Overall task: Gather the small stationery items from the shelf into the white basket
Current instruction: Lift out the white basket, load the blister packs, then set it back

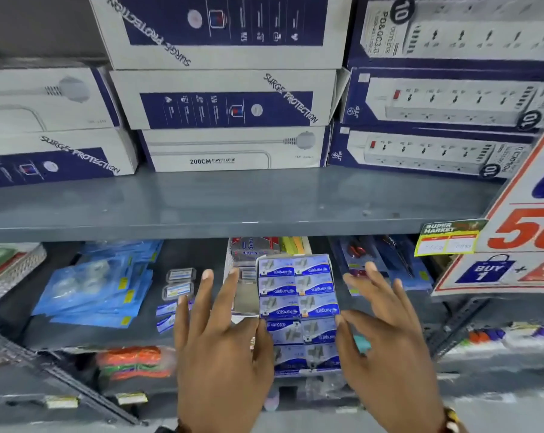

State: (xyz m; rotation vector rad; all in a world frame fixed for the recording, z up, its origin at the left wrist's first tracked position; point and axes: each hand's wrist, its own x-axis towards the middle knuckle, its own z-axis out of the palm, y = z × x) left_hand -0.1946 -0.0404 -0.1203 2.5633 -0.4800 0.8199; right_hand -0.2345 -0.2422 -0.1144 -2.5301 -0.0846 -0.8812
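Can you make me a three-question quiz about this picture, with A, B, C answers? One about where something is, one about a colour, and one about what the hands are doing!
1. Where are the surge protection boxes?
A. On the shelf above the hands
B. On the floor
C. In a basket

2. What colour are the little kangaro boxes between the hands?
A. Red and yellow
B. Blue and white
C. Green and black

3. What are the left hand and right hand doing?
A. Both closed in fists
B. One holds a pencil
C. Both spread open, one at each side of the kangaro boxes

Answers:
1 A, they are stacked on the grey shelf higher up.
2 B, the packs show blue and white print.
3 C, the fingers are stretched out on both sides of the stack.
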